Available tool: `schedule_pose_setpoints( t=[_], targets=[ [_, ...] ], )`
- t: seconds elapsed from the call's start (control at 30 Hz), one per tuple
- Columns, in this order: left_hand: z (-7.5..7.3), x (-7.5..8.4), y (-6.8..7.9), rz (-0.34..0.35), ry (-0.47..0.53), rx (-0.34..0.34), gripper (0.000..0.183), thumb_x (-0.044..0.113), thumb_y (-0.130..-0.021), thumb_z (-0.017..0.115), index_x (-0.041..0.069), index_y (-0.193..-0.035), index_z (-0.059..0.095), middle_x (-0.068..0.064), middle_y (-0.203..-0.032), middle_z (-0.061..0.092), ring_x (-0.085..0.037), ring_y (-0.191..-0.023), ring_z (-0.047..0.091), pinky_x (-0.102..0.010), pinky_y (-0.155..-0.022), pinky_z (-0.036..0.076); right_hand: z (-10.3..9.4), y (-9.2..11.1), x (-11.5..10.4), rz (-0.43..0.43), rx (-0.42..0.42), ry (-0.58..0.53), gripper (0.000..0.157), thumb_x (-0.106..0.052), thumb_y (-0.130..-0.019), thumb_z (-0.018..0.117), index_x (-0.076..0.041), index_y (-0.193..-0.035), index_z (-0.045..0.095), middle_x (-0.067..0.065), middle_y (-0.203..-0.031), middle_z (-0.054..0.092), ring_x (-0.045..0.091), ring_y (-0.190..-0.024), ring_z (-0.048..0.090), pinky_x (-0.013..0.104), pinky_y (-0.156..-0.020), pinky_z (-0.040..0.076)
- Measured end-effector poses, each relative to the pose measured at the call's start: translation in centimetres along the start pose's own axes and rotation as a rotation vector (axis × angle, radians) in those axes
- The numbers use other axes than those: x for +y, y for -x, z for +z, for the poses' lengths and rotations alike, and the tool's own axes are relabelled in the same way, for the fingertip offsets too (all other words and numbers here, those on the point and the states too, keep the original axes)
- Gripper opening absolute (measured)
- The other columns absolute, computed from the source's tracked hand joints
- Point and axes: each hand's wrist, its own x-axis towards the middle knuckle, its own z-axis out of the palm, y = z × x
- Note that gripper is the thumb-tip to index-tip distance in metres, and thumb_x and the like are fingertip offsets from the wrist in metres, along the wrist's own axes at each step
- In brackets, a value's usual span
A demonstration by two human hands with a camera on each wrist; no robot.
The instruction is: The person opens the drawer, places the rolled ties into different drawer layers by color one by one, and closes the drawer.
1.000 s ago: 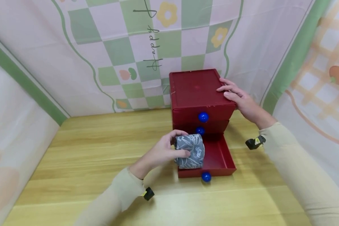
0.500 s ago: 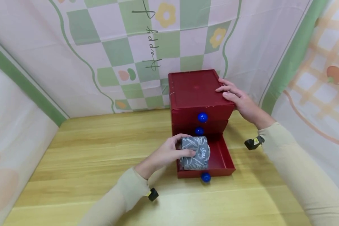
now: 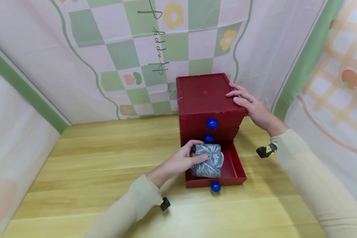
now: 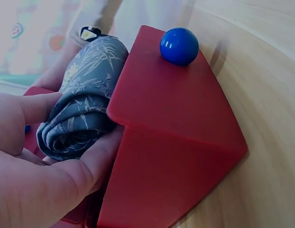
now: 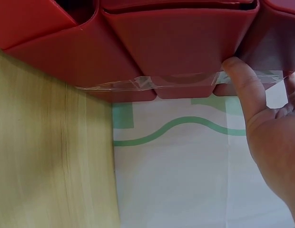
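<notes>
My left hand (image 3: 182, 162) grips a rolled-up grey cloth (image 3: 209, 167) printed with white leaves. The roll sits at the left side of the pulled-out bottom drawer (image 3: 233, 181), close over its floor in the head view. Seen from the left wrist, thumb and fingers close around the spiral end of the cloth (image 4: 93, 71), right beside the red drawer front (image 4: 171, 95). My right hand (image 3: 253, 104) rests on the right edge of the dark red drawer unit (image 3: 206, 94), fingers laid on top. Its thumb (image 5: 245, 83) presses the side wall in the right wrist view.
Blue ball knobs mark each drawer, such as the top knob (image 3: 212, 124); the upper two drawers are pushed in. Clear tape (image 5: 138, 84) runs along the unit's side. Behind the wooden table (image 3: 107, 158) hangs a green-and-white checked curtain (image 3: 148, 49).
My left hand has carried the rolled cloth to the right, from the drawer's left edge further over its inside. The right hand keeps its place on the unit.
</notes>
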Motion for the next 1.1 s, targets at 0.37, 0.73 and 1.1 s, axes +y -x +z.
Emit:
schedule_pose_setpoints(
  t=[0.37, 0.73, 1.1],
  targets=[
    [1.1, -0.8, -1.5, 0.001, 0.051, 0.033, 0.051, 0.019, -0.1, 0.067, 0.013, -0.143, 0.041, -0.009, -0.115, 0.059, -0.019, -0.098, 0.061, -0.032, -0.08, 0.056, -0.1, 0.0, 0.1, 0.006, 0.004, 0.02, 0.037, -0.028, -0.109, 0.046, -0.011, -0.139, 0.059, -0.009, -0.167, 0.019, 0.028, -0.151, 0.015, 0.024, -0.084, 0.054],
    [2.3, -1.2, -2.1, -0.015, 0.012, 0.022, 0.05, 0.02, -0.104, 0.059, 0.013, -0.147, 0.033, -0.009, -0.122, 0.057, -0.018, -0.104, 0.063, -0.035, -0.095, 0.051, -0.1, 0.3, 0.4, 0.004, 0.007, 0.01, 0.036, -0.027, -0.109, 0.046, -0.012, -0.139, 0.059, -0.007, -0.167, 0.019, 0.029, -0.151, 0.014, 0.024, -0.084, 0.054],
    [2.5, -0.8, -2.6, -0.074, 0.009, 0.057, 0.05, 0.018, -0.105, 0.058, 0.011, -0.148, 0.034, -0.009, -0.123, 0.058, -0.018, -0.106, 0.06, -0.038, -0.1, 0.049, 0.0, 0.1, 0.1, -0.011, 0.003, -0.006, 0.036, -0.026, -0.109, 0.046, -0.011, -0.139, 0.059, -0.007, -0.167, 0.018, 0.028, -0.152, 0.013, 0.023, -0.085, 0.054]
  ],
)
